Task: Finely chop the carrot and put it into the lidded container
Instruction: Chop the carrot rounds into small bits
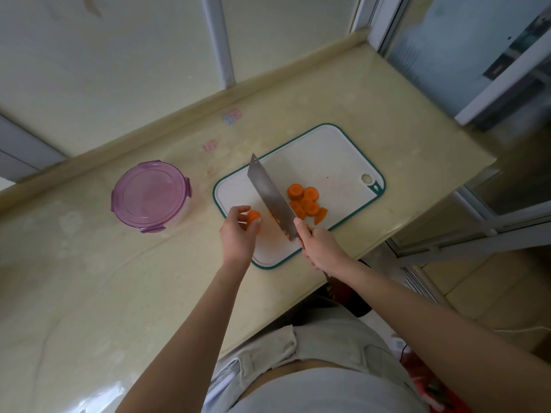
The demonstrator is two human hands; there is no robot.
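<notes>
Orange carrot rounds (307, 204) lay heaped on a white cutting board (328, 150) edged in teal, near its middle and on the side toward the hanging hole. A person stood at a pale yellow countertop (119, 293) with both bare arms reaching over it. The left hand (238, 234) pinched an uncut carrot stub (254, 216) between thumb and curled fingers, holding it at the board's left edge. The right hand (322, 248) was wrapped round the handle of a broad steel cleaver (269, 195), its forefinger laid out straight along the back of the blade. The blade slanted across the board between the stub and the heap of rounds, its tip pointing away from the person. Whether its edge met the board could not be told. A few small orange bits showed beside the blade's lower edge. Left of the board and apart from it, the round lidded container (150, 196) stood on the countertop, its translucent purple lid (149, 189) on, with clip tabs showing round the rim. Frosted window panes rose behind the counter.
</notes>
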